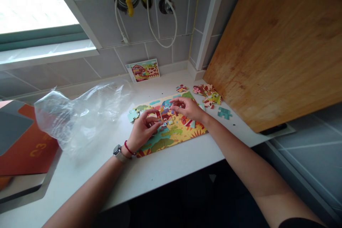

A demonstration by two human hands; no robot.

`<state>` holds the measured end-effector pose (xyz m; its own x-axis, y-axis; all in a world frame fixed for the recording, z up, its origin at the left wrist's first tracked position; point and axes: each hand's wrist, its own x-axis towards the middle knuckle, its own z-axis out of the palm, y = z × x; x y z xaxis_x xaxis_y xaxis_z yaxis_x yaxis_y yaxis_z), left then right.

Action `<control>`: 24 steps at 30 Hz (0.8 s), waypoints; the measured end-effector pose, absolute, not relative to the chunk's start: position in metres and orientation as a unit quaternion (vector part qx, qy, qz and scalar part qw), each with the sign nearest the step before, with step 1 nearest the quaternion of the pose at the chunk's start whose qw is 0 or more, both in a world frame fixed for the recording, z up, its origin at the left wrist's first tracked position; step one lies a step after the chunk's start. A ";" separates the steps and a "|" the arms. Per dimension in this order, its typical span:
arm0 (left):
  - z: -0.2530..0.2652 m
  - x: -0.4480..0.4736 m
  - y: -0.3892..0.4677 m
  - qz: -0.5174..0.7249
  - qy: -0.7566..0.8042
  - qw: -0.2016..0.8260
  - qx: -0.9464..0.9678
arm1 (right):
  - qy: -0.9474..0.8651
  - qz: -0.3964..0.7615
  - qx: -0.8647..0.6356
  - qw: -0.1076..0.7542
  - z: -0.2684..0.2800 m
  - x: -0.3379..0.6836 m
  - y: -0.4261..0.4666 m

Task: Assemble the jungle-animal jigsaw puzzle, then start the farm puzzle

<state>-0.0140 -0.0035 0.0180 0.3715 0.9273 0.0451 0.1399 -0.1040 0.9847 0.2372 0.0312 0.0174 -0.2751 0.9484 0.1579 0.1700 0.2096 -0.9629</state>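
A colourful animal jigsaw board [171,141] lies on the white counter, with loose pieces on its middle. My left hand [143,128], wearing a watch and a red bracelet, is over the board's left part. Its thumb and fingers hold a small, mostly red puzzle piece [159,115] on edge. Above the board's upper middle, my right hand [188,108] has curled fingers, with a small gap between thumb and forefinger. Nothing shows in that gap. Under its wrist lies a red and white striped piece [189,123]. Both hands cover parts of the picture.
More loose puzzle pieces [208,94] lie right of the board, beside a teal piece [224,113]. A farm picture card [144,70] leans against the tiled wall. Crumpled clear plastic [85,114] spreads leftward, near an orange-red folder [40,149]. A wooden panel [280,42] borders the right.
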 end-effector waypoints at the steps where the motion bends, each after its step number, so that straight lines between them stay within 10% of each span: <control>1: 0.018 -0.015 -0.003 0.376 0.420 0.519 0.642 | -0.676 0.416 -0.442 0.417 0.018 0.238 0.031; 8: 0.020 -0.017 -0.001 0.369 0.432 0.467 0.678 | -0.792 0.212 -0.476 0.319 0.014 0.247 0.035; 24: 0.013 -0.020 0.001 0.387 0.440 0.441 0.680 | -0.667 0.304 -0.537 0.417 0.005 0.259 0.049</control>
<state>-0.0203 0.0008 0.0129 0.3135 0.9393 0.1391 0.2573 -0.2251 0.9398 0.2587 0.0485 0.0053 -0.0763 0.9703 0.2295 0.4631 0.2384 -0.8536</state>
